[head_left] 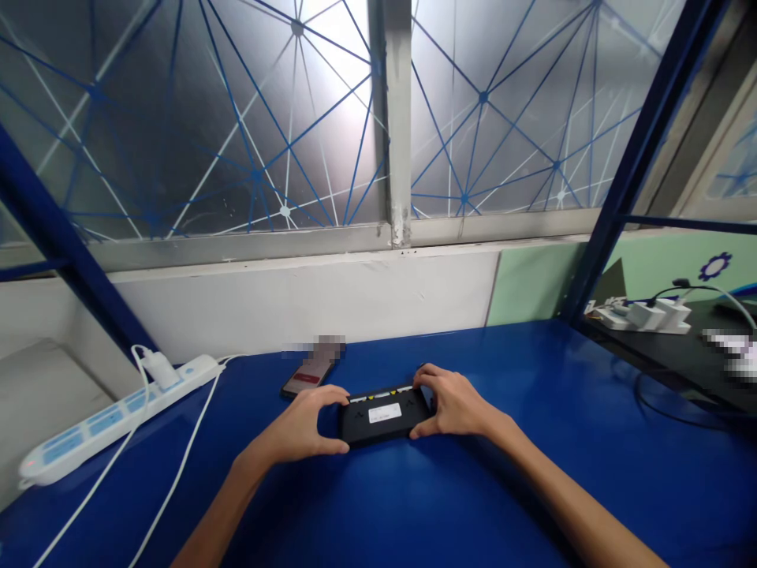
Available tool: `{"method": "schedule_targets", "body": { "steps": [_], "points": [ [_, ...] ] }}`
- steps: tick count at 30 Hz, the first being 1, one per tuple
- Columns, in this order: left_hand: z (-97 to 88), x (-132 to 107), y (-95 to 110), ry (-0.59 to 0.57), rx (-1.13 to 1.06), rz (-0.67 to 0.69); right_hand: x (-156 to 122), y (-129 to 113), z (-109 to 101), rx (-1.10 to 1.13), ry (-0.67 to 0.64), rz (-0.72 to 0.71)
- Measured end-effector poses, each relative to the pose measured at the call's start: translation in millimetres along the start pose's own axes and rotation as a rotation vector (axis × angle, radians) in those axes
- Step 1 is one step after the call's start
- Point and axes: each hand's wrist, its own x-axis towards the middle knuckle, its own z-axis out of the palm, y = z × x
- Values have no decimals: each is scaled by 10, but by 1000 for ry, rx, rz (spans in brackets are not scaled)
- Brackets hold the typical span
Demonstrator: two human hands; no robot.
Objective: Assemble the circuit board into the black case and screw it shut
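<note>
Blue tabletop [532, 367], black device [384, 418], held between left grip [303, 426] and right grip [454, 402]

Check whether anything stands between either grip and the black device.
Nothing visible blocks either: the left grip and right grip both touch the black device at opposite ends. A dark item, too hidden to identify, shows in the right grip's hollow. The phone lies beyond, outside both gaps.

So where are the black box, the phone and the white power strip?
Black box [384, 427], head view: its labelled upper face.
Phone [312, 369], head view: its screen.
White power strip [106, 420], head view: its socketed top.
</note>
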Motion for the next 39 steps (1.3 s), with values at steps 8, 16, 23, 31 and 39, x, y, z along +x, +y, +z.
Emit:
{"method": "schedule_targets", "body": {
  "steps": [8,16,23,31,39],
  "points": [
    [8,0,-17,-14,3,-6,-6,-6,-14,-7,7,-2],
    [6,10,-2,-8,1,-32,-7,17,-1,-31,11,-27],
    [-1,20,12,-13,-11,-13,-17,23,8,-62,19,-30],
    [1,25,11,-7,7,-10,-21,4,-12,-84,18,-27],
    [-8,27,29,-6,17,-19,-31,-2,-11,-110,19,-26]
  ]
}}
